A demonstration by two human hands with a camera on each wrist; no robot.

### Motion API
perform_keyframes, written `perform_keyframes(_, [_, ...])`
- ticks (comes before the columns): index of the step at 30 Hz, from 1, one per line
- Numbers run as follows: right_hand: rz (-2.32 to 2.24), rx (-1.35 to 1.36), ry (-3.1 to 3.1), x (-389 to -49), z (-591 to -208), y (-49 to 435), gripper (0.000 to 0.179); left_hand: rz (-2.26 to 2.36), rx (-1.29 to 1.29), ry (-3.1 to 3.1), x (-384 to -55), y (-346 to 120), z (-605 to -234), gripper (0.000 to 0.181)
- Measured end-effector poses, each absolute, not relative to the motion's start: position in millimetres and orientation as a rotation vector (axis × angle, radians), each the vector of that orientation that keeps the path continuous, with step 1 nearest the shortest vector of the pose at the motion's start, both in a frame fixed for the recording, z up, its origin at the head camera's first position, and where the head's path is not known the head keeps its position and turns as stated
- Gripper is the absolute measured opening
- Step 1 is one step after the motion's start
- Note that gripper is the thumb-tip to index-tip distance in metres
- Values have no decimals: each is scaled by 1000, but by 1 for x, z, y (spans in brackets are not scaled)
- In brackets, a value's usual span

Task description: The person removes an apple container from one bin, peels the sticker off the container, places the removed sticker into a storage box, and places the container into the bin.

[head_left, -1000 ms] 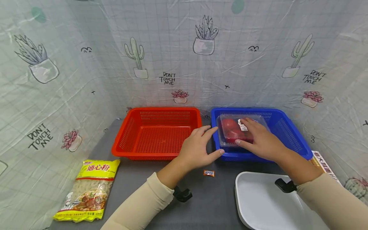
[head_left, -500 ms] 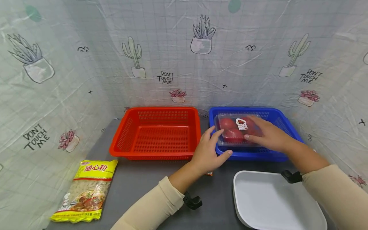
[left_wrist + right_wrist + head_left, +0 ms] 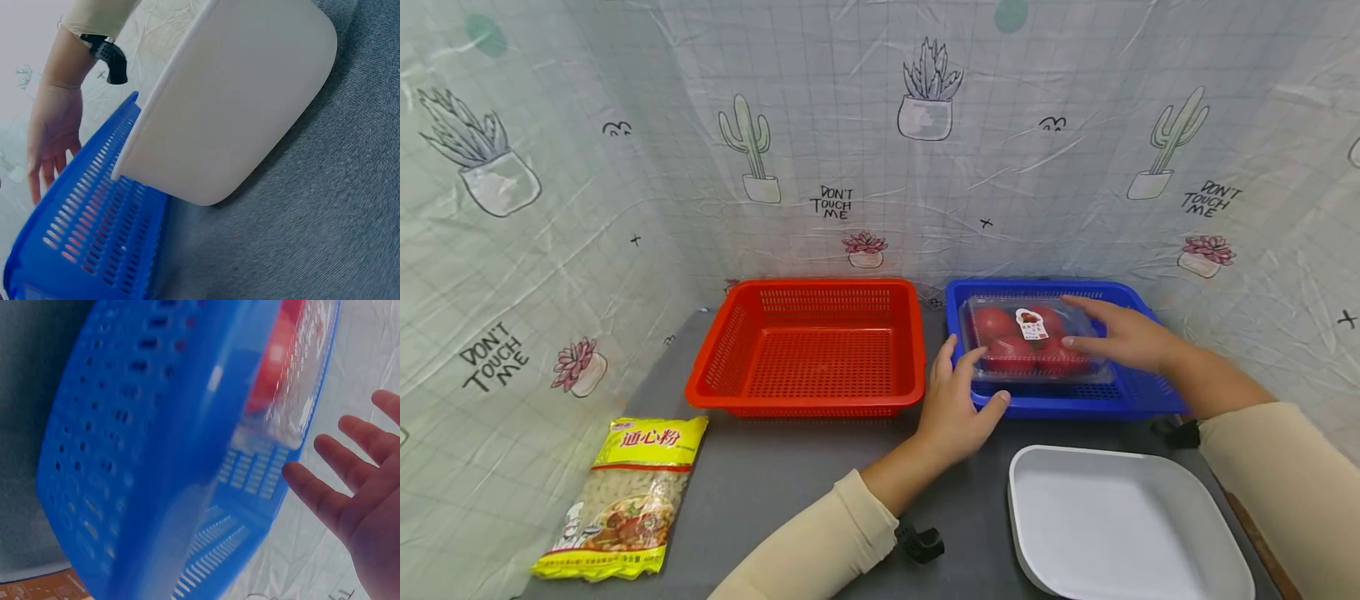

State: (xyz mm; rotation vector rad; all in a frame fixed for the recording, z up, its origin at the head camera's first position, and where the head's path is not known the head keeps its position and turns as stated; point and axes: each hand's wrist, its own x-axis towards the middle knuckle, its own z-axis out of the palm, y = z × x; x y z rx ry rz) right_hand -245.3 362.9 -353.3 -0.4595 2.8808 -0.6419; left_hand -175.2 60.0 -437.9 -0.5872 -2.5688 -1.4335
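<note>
A clear plastic box (image 3: 1037,342) of round red fruits, with a white label on its lid, lies in the blue basket (image 3: 1067,407). Over the box's right end is my right hand (image 3: 1123,337), fingers extended. In the right wrist view that same hand (image 3: 375,494) has its fingers spread and holds nothing. At the basket's front left corner is my left hand (image 3: 958,417), fingers spread and holding nothing. Whether its fingertips touch the rim or the box, I cannot tell. The left wrist view shows the right hand (image 3: 55,131) beyond the blue basket.
A red basket (image 3: 820,358) stands to the left of the blue one. In front right is a white tray (image 3: 1120,508). A yellow bag of pasta (image 3: 632,496) lies at the left. An orange-brown package (image 3: 47,587) shows near the blue basket in the right wrist view.
My right hand has drawn back to the right across the box, uncovering more of the fruits. The left hand has shifted right, and the small candy packet is now hidden.
</note>
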Motion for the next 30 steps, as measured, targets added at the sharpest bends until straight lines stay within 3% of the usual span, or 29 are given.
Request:
perform_keyframes(14, [-711, -370, 2788, -279, -368, 390, 83, -1496, -429, -2549, -181, 65, -457, 62])
perform_keyframes(30, [-716, -311, 2628, -310, -361, 413, 85, -1514, -372, -2542, -182, 68, -463, 70])
